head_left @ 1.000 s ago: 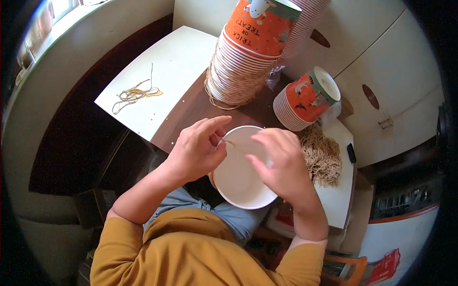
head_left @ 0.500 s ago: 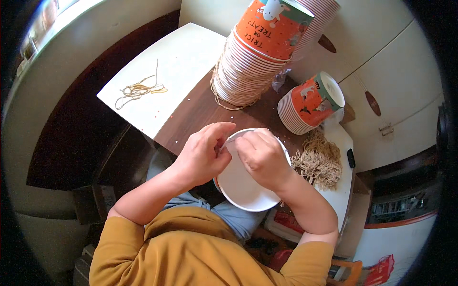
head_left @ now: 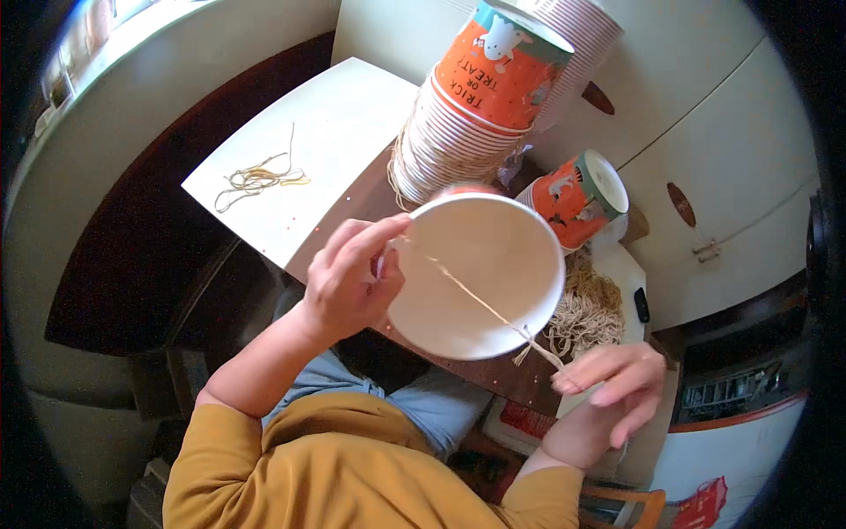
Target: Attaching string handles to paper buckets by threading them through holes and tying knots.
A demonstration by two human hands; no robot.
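A string is being pulled across the white bucket, gripped by the left hand. The string's end is pinched by the right hand, just below the bucket. Next, prob. a knot at the rim is needed.

— what sort of place is this?
— looks like a home, a kitchen corner used for craft work.
— what shows it?
— cream cabinet doors with oval handles stand behind a small brown table. tall stacks of printed paper cups, a heap of tan strings and a white board crowd it.
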